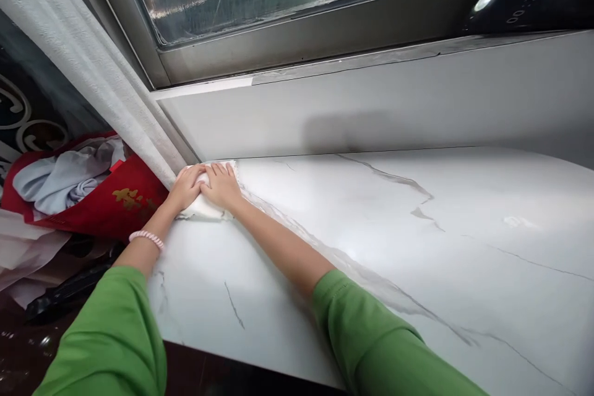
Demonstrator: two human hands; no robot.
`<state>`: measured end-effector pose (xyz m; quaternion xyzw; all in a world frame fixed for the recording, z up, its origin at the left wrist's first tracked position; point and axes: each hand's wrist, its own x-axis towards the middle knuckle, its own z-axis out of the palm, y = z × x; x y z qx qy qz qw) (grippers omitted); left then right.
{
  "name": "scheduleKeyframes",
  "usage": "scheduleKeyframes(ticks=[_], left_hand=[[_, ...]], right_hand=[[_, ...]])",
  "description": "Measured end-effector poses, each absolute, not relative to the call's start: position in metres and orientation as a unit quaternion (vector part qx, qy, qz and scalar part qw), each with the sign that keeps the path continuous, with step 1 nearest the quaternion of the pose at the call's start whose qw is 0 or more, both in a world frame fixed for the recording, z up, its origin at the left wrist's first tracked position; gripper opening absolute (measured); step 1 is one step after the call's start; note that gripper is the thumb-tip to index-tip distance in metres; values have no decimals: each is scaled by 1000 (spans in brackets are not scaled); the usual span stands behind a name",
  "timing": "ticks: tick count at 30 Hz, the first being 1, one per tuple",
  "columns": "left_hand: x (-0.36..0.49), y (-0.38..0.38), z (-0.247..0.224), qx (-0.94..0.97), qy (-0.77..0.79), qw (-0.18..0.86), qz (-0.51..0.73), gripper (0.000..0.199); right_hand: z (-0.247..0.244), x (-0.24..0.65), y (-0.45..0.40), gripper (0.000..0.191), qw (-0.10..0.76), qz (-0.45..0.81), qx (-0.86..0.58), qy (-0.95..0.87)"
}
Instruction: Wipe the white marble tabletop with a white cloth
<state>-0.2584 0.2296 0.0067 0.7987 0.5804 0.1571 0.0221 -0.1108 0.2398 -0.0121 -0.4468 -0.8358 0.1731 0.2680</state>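
Note:
A white cloth [206, 207] lies on the white marble-patterned tabletop [278, 260], at its far left corner by the wall. My left hand [187, 187] rests palm down on the cloth's left part, fingers stretched forward. Beside it my right hand [221, 185] presses flat on the same cloth, its fingers slightly spread. The two hands touch or nearly touch at the thumbs. Part of the cloth is hidden beneath them. A pink twisted band [146, 237] circles my left wrist, and both arms wear green sleeves.
A white wall strip [371, 111] and a metal window frame [297, 37] bound the tabletop at the back. A pale curtain [88, 55] hangs at the left. Below it, a red bag [104, 204] holds light grey fabric [69, 176], close to the table's left edge.

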Motion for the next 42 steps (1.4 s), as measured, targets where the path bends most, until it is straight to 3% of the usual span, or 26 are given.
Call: scheduleKeyframes(ticks=[6,13,24,34,38,42], left_hand=[[-265,279,3,808,566,21,166,39],[-274,272,-1,808,567,24,159,40],[-287,141,6,793,592,7,141,43],[-236,9,3,784,607,-14,129,43],[-222,-2,4,782,611,-7,124,42],[-219,37,2,779,617,1,111,42]], right_hand=[[-13,-118,280,47,309,177,-474,-805],[-13,-122,280,46,318,213,-469,-796],[-3,-126,161,53,285,235,-423,-828],[3,-67,49,64,220,306,-355,-856],[6,-52,41,67,192,331,-336,-861],[5,-59,74,63,191,296,-385,-853]])
